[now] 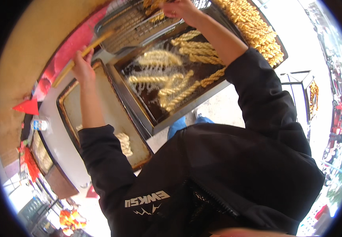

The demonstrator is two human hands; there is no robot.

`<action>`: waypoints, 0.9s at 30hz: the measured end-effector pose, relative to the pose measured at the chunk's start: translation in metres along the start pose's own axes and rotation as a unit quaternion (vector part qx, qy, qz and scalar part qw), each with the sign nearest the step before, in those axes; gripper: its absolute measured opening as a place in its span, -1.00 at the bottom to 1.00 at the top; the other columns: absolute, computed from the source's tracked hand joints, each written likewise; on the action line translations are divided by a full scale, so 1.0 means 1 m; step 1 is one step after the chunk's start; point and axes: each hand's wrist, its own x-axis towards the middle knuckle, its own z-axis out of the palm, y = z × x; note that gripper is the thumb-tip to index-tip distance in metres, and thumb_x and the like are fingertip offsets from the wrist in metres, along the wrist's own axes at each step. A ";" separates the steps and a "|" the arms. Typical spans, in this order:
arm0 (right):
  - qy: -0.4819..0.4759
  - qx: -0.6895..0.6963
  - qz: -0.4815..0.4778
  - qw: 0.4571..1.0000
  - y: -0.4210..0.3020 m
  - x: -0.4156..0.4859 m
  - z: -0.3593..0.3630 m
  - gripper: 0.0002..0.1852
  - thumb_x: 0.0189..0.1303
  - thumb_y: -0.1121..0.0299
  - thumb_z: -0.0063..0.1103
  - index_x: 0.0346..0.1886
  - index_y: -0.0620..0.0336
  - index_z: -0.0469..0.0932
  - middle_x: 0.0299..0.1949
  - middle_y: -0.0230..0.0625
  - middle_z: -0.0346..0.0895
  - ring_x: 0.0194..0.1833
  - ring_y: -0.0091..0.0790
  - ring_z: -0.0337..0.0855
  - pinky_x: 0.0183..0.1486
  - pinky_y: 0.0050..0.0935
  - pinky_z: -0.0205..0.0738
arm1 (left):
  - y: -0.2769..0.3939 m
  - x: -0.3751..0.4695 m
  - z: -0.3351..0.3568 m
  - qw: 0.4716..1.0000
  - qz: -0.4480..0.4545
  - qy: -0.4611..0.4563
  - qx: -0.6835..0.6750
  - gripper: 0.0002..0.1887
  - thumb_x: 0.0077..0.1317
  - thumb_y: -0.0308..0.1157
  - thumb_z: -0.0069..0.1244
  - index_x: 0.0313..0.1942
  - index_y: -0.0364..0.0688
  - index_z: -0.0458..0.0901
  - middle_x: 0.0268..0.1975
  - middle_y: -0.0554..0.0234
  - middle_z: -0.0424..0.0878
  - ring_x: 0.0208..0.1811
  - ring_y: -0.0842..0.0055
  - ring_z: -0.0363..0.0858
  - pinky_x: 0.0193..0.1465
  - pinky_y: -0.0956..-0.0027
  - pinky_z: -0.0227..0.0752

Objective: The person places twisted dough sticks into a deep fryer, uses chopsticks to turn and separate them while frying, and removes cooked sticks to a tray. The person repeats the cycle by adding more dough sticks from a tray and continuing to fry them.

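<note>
My left hand point(83, 66) grips a long wooden stick point(95, 43), possibly a pair of cooking chopsticks, beside the fryer's left corner. At the top, my right hand point(179, 11) reaches over the fryer to some fried dough twists point(156, 14) in a wire draining basket point(123, 32). Its fingertips are blurred, so I cannot tell whether they hold a twist. Below, several pale dough twists point(147, 79) float in bubbling oil inside the rectangular metal fryer point(188, 112). More golden twists point(199, 49) lie together on the oil's far side, partly behind my right forearm.
A rust-edged metal tray point(100, 97) adjoins the fryer on the left, with raw dough twists point(124, 144) near my left sleeve. Browned twists point(252, 29) fill a tray at upper right. A glass-sided case point(296, 86) stands at right. A labelled container point(40, 124) sits at left.
</note>
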 end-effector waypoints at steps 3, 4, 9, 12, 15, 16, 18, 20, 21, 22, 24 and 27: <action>0.051 -0.189 -0.038 0.980 -0.013 0.014 0.021 -0.54 0.37 -0.08 -0.04 -0.10 0.18 0.49 -0.28 -0.29 0.63 -0.55 -0.45 0.53 -0.46 -0.48 0.51 | 0.048 -0.038 0.003 0.994 0.093 -0.042 0.046 -0.72 0.44 -0.34 -0.12 -0.18 -0.46 0.52 -0.09 -0.05 0.59 -0.07 0.25 0.62 0.06 0.22 0.61; 0.048 -0.199 -0.032 0.978 -0.018 0.012 0.027 -0.55 0.38 -0.07 -0.05 -0.13 0.17 0.50 -0.28 -0.29 0.64 -0.57 -0.48 0.51 -0.48 -0.51 0.50 | 0.062 -0.058 0.002 0.983 0.148 -0.095 0.059 -0.71 0.44 -0.33 -0.13 -0.19 -0.46 0.53 -0.09 -0.07 0.59 -0.07 0.25 0.62 0.05 0.23 0.61; -0.084 -0.220 -0.197 0.952 -0.065 -0.039 0.003 -0.62 0.42 0.08 -0.04 -0.26 0.26 0.53 -0.35 -0.32 0.62 -0.53 -0.54 0.57 -0.55 -0.56 0.49 | 0.099 -0.183 -0.012 0.987 0.081 -0.054 0.126 -0.64 0.47 -0.24 -0.17 -0.17 -0.44 0.55 -0.08 -0.06 0.58 -0.06 0.29 0.61 0.04 0.26 0.59; -0.058 -0.154 -0.299 0.940 -0.093 -0.095 -0.049 -0.72 0.43 0.18 -0.01 -0.19 0.23 0.47 -0.41 -0.32 0.55 -0.47 -0.50 0.62 -0.47 -0.56 0.56 | 0.079 -0.253 -0.020 0.990 -0.022 -0.055 0.125 -0.65 0.48 -0.24 -0.20 -0.16 -0.41 0.54 -0.10 -0.01 0.58 -0.05 0.32 0.61 0.05 0.27 0.58; -0.083 -0.108 -0.203 0.970 -0.097 -0.157 -0.108 -0.68 0.41 0.09 0.00 -0.19 0.20 0.44 -0.28 -0.25 0.56 -0.39 -0.38 0.68 -0.30 -0.41 0.63 | 0.031 -0.307 -0.023 0.978 -0.132 -0.099 0.126 -0.69 0.49 -0.25 -0.20 -0.19 -0.36 0.53 -0.14 0.02 0.59 -0.19 0.34 0.66 0.00 0.31 0.58; -0.104 -0.117 -0.130 0.979 -0.098 -0.163 -0.123 -0.60 0.41 0.23 0.03 0.17 0.31 0.36 -0.13 -0.05 0.58 -0.14 -0.19 0.70 -0.09 -0.28 0.63 | 0.015 -0.324 -0.023 0.970 -0.172 -0.063 0.161 -0.69 0.50 -0.25 -0.20 -0.18 -0.35 0.52 -0.15 0.05 0.59 -0.21 0.36 0.66 0.00 0.33 0.57; -0.073 -0.239 -0.099 0.963 -0.059 -0.184 -0.142 -0.65 0.45 0.13 -0.08 -0.12 0.28 0.49 -0.30 -0.12 0.61 -0.33 -0.26 0.71 -0.30 -0.41 0.62 | -0.015 -0.349 -0.021 0.960 -0.198 -0.015 0.197 -0.68 0.51 -0.24 -0.20 -0.19 -0.36 0.51 -0.17 0.09 0.58 -0.21 0.39 0.66 -0.03 0.38 0.58; -0.111 -0.348 -0.094 0.926 -0.032 -0.191 -0.162 -0.63 0.44 0.11 -0.04 -0.12 0.30 0.50 -0.31 -0.12 0.62 -0.34 -0.31 0.72 -0.30 -0.42 0.64 | -0.043 -0.356 -0.015 0.961 -0.170 -0.020 0.219 -0.69 0.50 -0.26 -0.19 -0.19 -0.37 0.52 -0.17 0.11 0.56 -0.20 0.41 0.66 -0.06 0.39 0.60; -0.123 -0.437 -0.132 0.881 -0.023 -0.192 -0.175 -0.64 0.43 0.14 -0.02 -0.11 0.31 0.50 -0.30 -0.12 0.62 -0.34 -0.32 0.72 -0.29 -0.43 0.64 | -0.054 -0.360 -0.011 0.961 -0.148 -0.018 0.234 -0.70 0.50 -0.28 -0.18 -0.20 -0.38 0.52 -0.17 0.12 0.55 -0.20 0.43 0.65 -0.08 0.40 0.61; -0.115 -0.483 -0.163 0.853 -0.014 -0.193 -0.187 -0.66 0.43 0.16 0.00 -0.10 0.31 0.50 -0.28 -0.12 0.61 -0.33 -0.34 0.71 -0.27 -0.43 0.65 | -0.061 -0.363 -0.008 0.959 -0.132 -0.011 0.251 -0.71 0.49 -0.30 -0.17 -0.20 -0.38 0.53 -0.17 0.13 0.54 -0.20 0.44 0.64 -0.09 0.41 0.62; -0.037 -0.411 -0.147 0.899 -0.005 -0.190 -0.214 -0.68 0.43 0.19 0.00 -0.09 0.31 0.50 -0.26 -0.13 0.61 -0.35 -0.36 0.70 -0.26 -0.44 0.65 | -0.070 -0.367 -0.001 0.940 -0.038 -0.017 0.338 -0.74 0.48 -0.34 -0.15 -0.23 -0.39 0.54 -0.16 0.13 0.50 -0.21 0.46 0.63 -0.11 0.42 0.64; 0.077 -0.228 -0.098 0.966 0.001 -0.167 -0.253 -0.70 0.43 0.22 0.01 -0.07 0.31 0.50 -0.22 -0.14 0.60 -0.37 -0.39 0.68 -0.26 -0.45 0.65 | -0.072 -0.371 0.011 0.927 0.020 0.001 0.374 -0.75 0.47 -0.38 -0.14 -0.26 -0.40 0.56 -0.11 0.13 0.45 -0.22 0.47 0.61 -0.13 0.44 0.66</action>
